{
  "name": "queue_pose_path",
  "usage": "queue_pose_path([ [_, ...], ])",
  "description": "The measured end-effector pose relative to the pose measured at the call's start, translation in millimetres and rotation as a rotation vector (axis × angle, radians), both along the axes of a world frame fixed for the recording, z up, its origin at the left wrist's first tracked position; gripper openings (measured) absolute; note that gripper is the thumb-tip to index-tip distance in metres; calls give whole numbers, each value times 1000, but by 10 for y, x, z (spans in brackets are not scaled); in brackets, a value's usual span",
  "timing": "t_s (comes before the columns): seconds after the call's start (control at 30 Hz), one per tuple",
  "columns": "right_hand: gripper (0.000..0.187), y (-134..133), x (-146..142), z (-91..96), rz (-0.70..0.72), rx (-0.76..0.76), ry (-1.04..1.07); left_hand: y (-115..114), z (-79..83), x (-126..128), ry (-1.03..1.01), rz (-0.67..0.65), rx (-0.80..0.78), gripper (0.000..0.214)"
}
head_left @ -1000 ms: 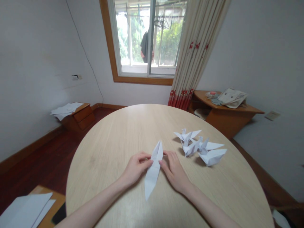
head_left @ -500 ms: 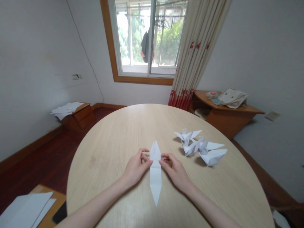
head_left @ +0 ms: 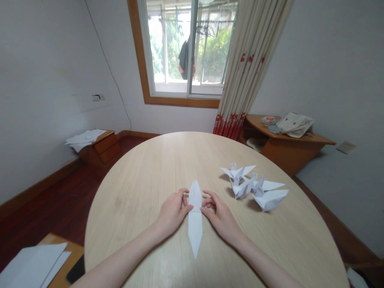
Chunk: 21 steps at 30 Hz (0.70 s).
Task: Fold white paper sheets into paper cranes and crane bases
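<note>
A long, narrow strip of folded white paper point(head_left: 195, 228), pointed at both ends, lies lengthwise in front of me. A split shows in its far tip, and a crosswise crease runs near its middle. My left hand point(head_left: 174, 210) grips the left edge at that crease, thumb on the paper and fingers curled beside it. On the opposite edge, my right hand point(head_left: 218, 212) holds the paper with its thumb at the crease, the index finger bent near the upper part. The undersides of the fingers are partly hidden.
Several folded paper cranes point(head_left: 240, 186) stand close together right of my hands on the round wooden table point(head_left: 135, 180). White sheets point(head_left: 33, 264) lie on a surface at lower left. Beyond the table are a small cabinet point(head_left: 106, 146) and a corner desk point(head_left: 297, 146).
The folded paper has shifted slightly left, and its near half looks a little shorter. My right thumb has moved slightly left with it; both hands stay at the middle crease.
</note>
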State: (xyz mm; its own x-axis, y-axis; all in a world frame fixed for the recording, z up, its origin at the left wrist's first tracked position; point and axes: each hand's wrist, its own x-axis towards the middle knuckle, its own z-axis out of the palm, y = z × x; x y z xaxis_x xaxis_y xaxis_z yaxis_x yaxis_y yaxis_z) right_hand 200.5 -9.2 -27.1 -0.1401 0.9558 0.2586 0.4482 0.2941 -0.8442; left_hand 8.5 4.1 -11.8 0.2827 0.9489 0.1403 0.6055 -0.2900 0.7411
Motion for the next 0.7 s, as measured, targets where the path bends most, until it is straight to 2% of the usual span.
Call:
queue_pose_path([
  [0.23, 38, -5, 17, 47, 48, 77, -126, 31, -6, -20, -7, 12, 94, 38],
  [0.47, 26, -1, 10, 32, 79, 191, -233, 66, -17, -34, 81, -90, 203, 7],
  [0.57, 19, 3, 11, 5, 85, 242, -210, 72, -6, -41, 95, -101, 220, 12],
  [0.7, 25, 5, 33, -8, 170, 255, -187, 77, 29, -72, 124, -150, 223, 31],
])
